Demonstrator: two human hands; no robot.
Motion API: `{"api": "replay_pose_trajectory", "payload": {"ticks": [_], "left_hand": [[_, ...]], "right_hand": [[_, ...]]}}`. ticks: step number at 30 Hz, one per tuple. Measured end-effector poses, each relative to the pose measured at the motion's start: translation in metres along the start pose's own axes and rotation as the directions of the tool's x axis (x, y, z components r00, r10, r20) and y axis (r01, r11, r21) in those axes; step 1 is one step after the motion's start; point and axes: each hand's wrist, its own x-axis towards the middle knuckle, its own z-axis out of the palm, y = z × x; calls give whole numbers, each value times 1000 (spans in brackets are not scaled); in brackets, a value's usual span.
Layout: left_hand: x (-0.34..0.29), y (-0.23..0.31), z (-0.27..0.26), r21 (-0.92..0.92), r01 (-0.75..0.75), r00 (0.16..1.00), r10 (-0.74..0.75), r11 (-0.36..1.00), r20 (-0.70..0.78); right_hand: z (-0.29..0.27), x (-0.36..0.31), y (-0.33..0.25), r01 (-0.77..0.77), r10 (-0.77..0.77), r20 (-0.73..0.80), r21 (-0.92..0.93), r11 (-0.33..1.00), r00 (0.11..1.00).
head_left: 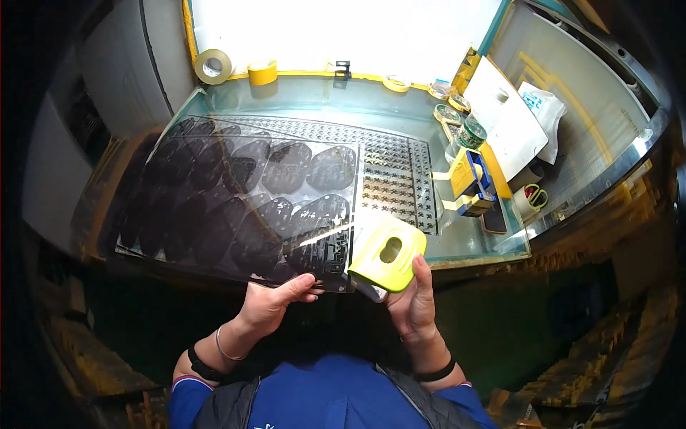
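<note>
A dark see-through film sheet (246, 186) printed with several rounded black shapes spreads over the left part of the glass tabletop. Its near edge is pinched between the thumb and fingers of my left hand (266, 307). In my right hand (414, 304) is a yellow-green hole punch (389, 254) with an oval opening in its top. The punch sits at the sheet's near right corner; whether its jaws are around the film is hidden. My right thumb lies along the punch's side, and its other fingers are mostly out of sight underneath.
Another film with rows of small dark marks (393, 171) lies on the glass table (471, 243). Tape rolls (262, 72) line the far edge. A blue and yellow tape dispenser (471, 182), a phone (494, 218), scissors (534, 196) and a white board (506, 118) are at the right.
</note>
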Motion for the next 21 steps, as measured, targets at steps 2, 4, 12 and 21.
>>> {"api": "replay_pose_trajectory", "payload": {"ticks": [2, 4, 12, 21], "left_hand": [[0, 0, 1, -9, -4, 1000, 4, 1000, 0], [0, 0, 2, -18, -6, 1000, 6, 1000, 1], [1, -3, 6, -63, -3, 1000, 1, 998, -18], [-4, -8, -1, -39, 2, 1000, 0, 999, 29]], "right_hand": [[1, 0, 1, -8, 8, 5, 13, 1000, 1000], [3, 1, 2, -15, 15, 7, 26, 1000, 1000], [8, 0, 2, -26, 25, 19, 24, 999, 1000], [-6, -1, 5, 36, -37, -31, -5, 999, 999]]}}
